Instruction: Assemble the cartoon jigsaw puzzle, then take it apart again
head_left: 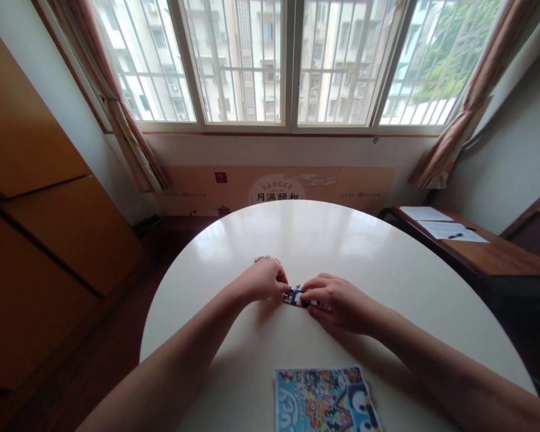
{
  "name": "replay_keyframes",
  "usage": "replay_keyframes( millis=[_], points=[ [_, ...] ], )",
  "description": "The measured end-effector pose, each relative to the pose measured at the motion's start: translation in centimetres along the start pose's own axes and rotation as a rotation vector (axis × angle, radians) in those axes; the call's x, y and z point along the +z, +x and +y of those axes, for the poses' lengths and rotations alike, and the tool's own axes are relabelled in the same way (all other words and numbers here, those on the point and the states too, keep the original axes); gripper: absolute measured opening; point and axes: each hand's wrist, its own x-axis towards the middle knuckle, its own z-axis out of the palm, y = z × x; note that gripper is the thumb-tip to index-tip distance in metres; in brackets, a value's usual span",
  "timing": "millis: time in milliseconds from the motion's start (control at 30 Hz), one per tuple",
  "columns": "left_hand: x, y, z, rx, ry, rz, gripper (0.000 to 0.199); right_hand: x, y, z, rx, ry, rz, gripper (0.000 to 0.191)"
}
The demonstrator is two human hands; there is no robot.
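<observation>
A small, partly joined jigsaw puzzle [296, 297], dark blue with white and orange bits, lies on the white table between my hands. My left hand [261, 281] is closed in a pinch at the puzzle's left edge, on what looks like a puzzle piece mostly covered by the fingers. From the right, my right hand [339, 301] grips the puzzle, fingers on top and thumb at the near edge, covering its right part. Loose puzzle pieces [261, 259] show just beyond my left hand, partly hidden by it.
Near the front of the round white table [234, 372] lies a colourful cartoon picture sheet [317, 399]. At right, a wooden desk [513, 252] holds papers [450, 231] and a pen. Wooden cabinets [36, 270] stand at left, and a barred window [247, 66] is ahead.
</observation>
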Motion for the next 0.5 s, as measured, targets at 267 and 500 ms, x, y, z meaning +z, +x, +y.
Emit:
replay_keyframes(
  millis=[267,500],
  points=[
    [-0.01,-0.12,-0.18,0.117,0.034,0.033,0.017,0.08,-0.03,0.08,-0.001,0.006,0.0,0.025],
    [-0.6,-0.22,-0.33,0.122,-0.03,0.082,0.017,0.23,-0.02,0.19,0.005,0.001,-0.006,0.025]
  ],
)
